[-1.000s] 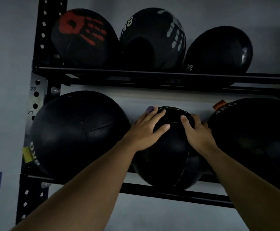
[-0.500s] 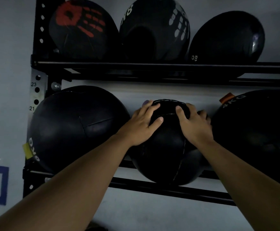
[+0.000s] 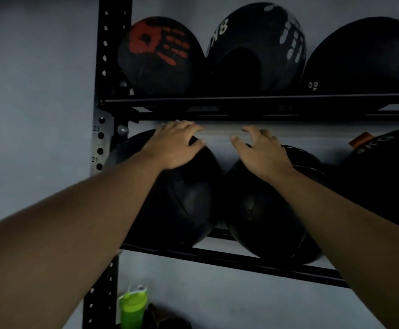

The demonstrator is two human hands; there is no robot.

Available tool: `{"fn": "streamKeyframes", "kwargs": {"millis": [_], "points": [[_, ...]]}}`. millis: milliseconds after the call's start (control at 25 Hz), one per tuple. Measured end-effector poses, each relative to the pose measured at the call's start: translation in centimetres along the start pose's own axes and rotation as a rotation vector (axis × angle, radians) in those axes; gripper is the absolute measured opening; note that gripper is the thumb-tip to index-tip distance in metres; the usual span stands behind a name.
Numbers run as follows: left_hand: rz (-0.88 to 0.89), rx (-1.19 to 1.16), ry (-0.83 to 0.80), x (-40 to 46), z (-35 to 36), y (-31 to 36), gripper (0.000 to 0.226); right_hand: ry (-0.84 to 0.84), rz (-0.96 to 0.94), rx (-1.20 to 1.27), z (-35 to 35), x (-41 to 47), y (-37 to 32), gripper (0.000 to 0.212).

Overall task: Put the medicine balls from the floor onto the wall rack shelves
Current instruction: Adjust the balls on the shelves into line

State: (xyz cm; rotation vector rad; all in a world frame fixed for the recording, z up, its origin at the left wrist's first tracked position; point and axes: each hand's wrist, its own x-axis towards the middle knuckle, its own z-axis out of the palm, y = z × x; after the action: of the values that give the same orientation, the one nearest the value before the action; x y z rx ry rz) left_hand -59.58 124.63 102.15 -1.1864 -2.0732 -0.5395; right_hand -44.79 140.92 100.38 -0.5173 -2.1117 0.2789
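Medicine balls fill the black wall rack across the frame, two shelves of them, all dark against a pale wall in dim light. Up top, three in a row: a ball with a red handprint at upper left, a ball with a white handprint in the middle, and a plain glossy ball at upper right. Down on the lower shelf, a large ball sits at left of centre, and right beside it, touching, a smaller stitched ball rests on the front rail. Further right, a ball marked 4KG with an orange tag runs off the frame edge. The left hand lies flat on the crown of the large ball, fingers spread, grip apart and closed on nothing. The right hand is over the top of the smaller stitched ball, fingers splayed and curled, grip apart too; whether the palm actually touches the ball, I cannot tell. Both forearms reach in from the bottom corners. At lower centre, beside the rack's upright post, stands a green shaker bottle, with something dark next to it, too dim to make out.
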Motion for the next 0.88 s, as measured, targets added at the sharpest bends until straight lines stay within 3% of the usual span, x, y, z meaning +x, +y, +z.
{"fn": "streamKeyframes", "kwargs": {"millis": [200,320,480,600,880], "points": [[-0.308,-0.234,0.085,-2.7,-2.1,-11.1,0.065,-0.070,-0.086,0.038,7.5,-0.2,-10.5,0.067],[-0.357,-0.391,0.049,-3.9,-0.6,-14.7,0.071,-0.100,-0.105,-0.039,11.7,-0.8,-13.8,0.075],[-0.301,-0.560,0.098,-3.8,2.4,-13.8,0.062,-0.014,-0.080,-0.091,12.9,-1.0,-13.0,0.079],[-0.305,-0.503,0.171,-3.0,3.2,-12.4,0.064,-0.002,-0.060,-0.054,12.5,-0.6,-11.9,0.078],[-0.258,-0.397,0.156,-2.6,3.2,-10.9,0.072,0.031,-0.043,0.037,11.7,-1.3,-10.4,0.069]]}}
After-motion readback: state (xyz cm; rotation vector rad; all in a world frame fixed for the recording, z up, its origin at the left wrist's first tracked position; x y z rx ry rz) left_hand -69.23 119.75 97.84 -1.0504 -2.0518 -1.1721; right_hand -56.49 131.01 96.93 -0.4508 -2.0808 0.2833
